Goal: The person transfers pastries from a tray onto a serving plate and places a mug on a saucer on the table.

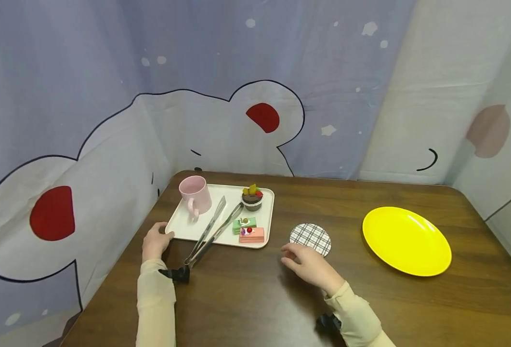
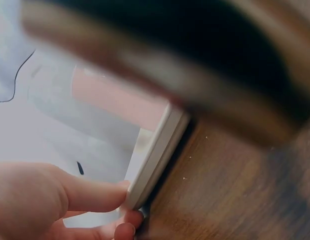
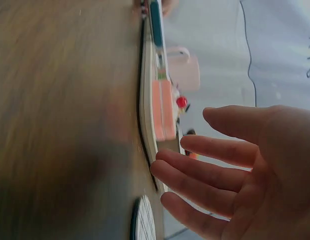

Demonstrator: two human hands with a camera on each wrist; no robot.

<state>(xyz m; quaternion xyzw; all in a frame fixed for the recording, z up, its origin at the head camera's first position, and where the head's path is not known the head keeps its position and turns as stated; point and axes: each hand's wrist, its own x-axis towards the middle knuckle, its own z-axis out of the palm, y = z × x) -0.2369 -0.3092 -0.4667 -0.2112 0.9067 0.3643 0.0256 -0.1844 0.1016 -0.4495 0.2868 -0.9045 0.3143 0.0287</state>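
My left hand [image 1: 155,242] pinches the near left corner of a white tray [image 1: 179,226]; in the left wrist view the thumb [image 2: 97,195] lies at the tray's rim with fingertips below. On the tray stand a pink mug [image 1: 198,198], a fruit-topped cupcake [image 1: 252,202], a green cake slice [image 1: 239,225] and a pink cake slice [image 1: 252,237]. Metal tongs [image 1: 221,228] lie across it, their joined end jutting over the near edge. My right hand [image 1: 310,266], fingers spread and holding nothing, hovers over the table between the tray and a round checked coaster [image 1: 310,234].
A yellow oval plate [image 1: 407,241] lies on the right side of the brown wooden table [image 1: 255,299]. A printed curtain [image 1: 212,135] hangs behind the table and along its sides. Black wrist cameras [image 1: 180,274] are strapped to both sleeves.
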